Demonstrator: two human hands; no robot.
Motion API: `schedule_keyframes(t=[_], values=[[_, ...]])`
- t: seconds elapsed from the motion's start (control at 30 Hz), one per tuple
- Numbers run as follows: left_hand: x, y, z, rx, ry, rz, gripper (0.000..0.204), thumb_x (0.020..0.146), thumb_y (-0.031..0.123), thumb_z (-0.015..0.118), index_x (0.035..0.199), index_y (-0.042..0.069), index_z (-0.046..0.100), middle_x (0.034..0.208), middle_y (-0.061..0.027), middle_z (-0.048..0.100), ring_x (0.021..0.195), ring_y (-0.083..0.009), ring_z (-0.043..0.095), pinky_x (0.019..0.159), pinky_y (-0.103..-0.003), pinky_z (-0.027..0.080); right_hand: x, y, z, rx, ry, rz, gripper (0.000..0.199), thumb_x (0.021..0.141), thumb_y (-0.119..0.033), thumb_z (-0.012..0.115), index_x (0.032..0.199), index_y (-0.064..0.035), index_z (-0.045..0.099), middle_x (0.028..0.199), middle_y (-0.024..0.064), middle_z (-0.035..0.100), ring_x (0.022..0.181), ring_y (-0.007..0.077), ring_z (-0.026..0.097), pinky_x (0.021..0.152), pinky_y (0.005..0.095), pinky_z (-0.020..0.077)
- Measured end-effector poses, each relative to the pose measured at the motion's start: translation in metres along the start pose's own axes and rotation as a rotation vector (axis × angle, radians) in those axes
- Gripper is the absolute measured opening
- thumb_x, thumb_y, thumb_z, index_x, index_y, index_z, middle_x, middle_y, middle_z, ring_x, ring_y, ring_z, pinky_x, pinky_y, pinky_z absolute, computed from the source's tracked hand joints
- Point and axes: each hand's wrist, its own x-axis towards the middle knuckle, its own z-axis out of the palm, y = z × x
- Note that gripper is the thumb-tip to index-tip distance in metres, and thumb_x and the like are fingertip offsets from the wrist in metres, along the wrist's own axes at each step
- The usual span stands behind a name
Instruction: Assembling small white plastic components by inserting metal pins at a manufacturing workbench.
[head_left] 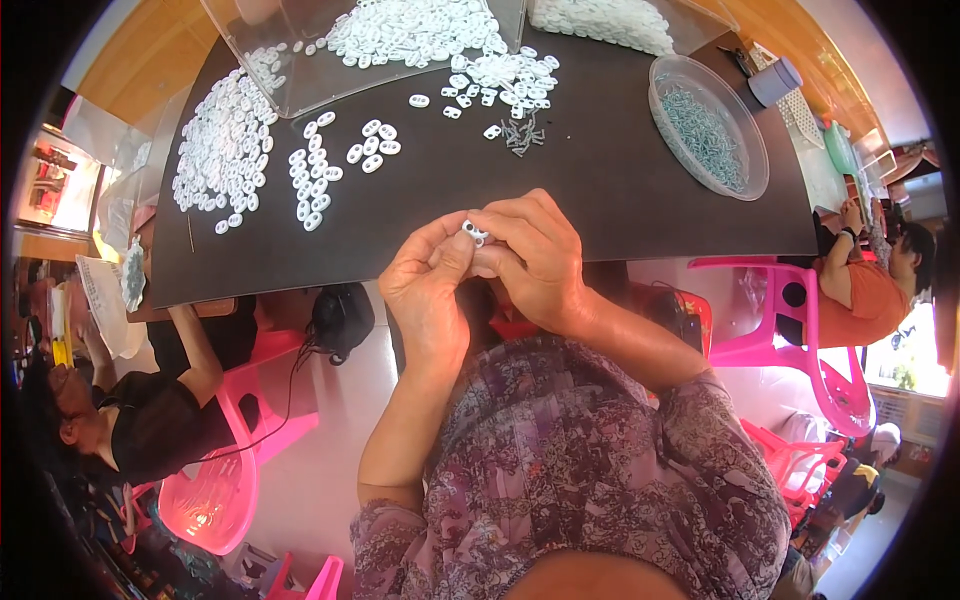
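Observation:
My left hand (pixel 430 275) and my right hand (pixel 540 262) meet just over the near edge of the dark table (pixel 640 215). Between their fingertips is a small white plastic piece with dark holes (pixel 474 233), pinched from both sides. The fingers cover part of it. Beyond the hands lie a small heap of metal screws (pixel 522 133) and a pile of white two-holed pieces (pixel 505 78). Oval white pieces stand in a loose column (pixel 312 175) to the left, with a small cluster of ovals (pixel 373 146) beside them.
A large pile of white ovals (pixel 222 145) covers the far left. Clear bins (pixel 300 95) stand at the back. A round clear tub of screws (pixel 757 165) sits at the right. Pink chairs (pixel 765 330) and seated people (pixel 870 290) are on both sides.

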Motion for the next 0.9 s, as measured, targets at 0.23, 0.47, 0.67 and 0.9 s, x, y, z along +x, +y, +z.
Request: schedule_keyframes(t=[0.23, 0.47, 0.67, 0.9], values=[[0.003, 0.0, -0.004, 0.144, -0.032, 0.05, 0.016, 0.084, -0.003, 0.06, 0.1, -0.008, 0.062, 0.08, -0.0085, 0.063, 0.063, -0.0116, 0.056, 0.06, -0.023, 0.048, -0.001, 0.0, -0.002, 0.081, -0.013, 0.086, 0.029, 0.064, 0.0, 0.069, 0.093, -0.0036, 0.066, 0.085, 0.0075, 0.062, 0.075, 0.023, 0.055, 0.065, 0.0326, 0.0471], [0.006, -0.002, -0.013, 0.195, -0.086, 0.135, 0.017, 0.082, 0.0, 0.064, 0.098, -0.007, 0.064, 0.086, -0.0104, 0.064, 0.068, -0.0136, 0.058, 0.054, -0.024, 0.047, 0.0, -0.01, -0.005, 0.246, -0.061, 0.254, 0.029, 0.066, 0.001, 0.069, 0.094, -0.0037, 0.064, 0.079, 0.0057, 0.063, 0.069, 0.0201, 0.056, 0.062, 0.0306, 0.0455], [0.003, -0.003, -0.011, 0.138, -0.11, 0.154, 0.017, 0.084, 0.001, 0.063, 0.099, -0.007, 0.064, 0.084, -0.0053, 0.059, 0.068, -0.0105, 0.052, 0.062, -0.022, 0.045, 0.001, -0.008, -0.003, 0.241, -0.001, 0.143, 0.028, 0.067, 0.003, 0.068, 0.093, -0.0025, 0.064, 0.077, 0.0056, 0.064, 0.067, 0.0187, 0.055, 0.061, 0.0296, 0.0444], [0.003, -0.017, -0.017, 0.052, -0.15, 0.229, 0.02, 0.087, 0.005, 0.062, 0.104, -0.005, 0.062, 0.086, -0.003, 0.057, 0.073, -0.0092, 0.052, 0.065, -0.022, 0.044, -0.001, -0.009, 0.0, 0.235, 0.03, 0.111, 0.029, 0.066, 0.005, 0.067, 0.094, -0.002, 0.064, 0.075, 0.0058, 0.064, 0.064, 0.0182, 0.055, 0.059, 0.0294, 0.0441]])
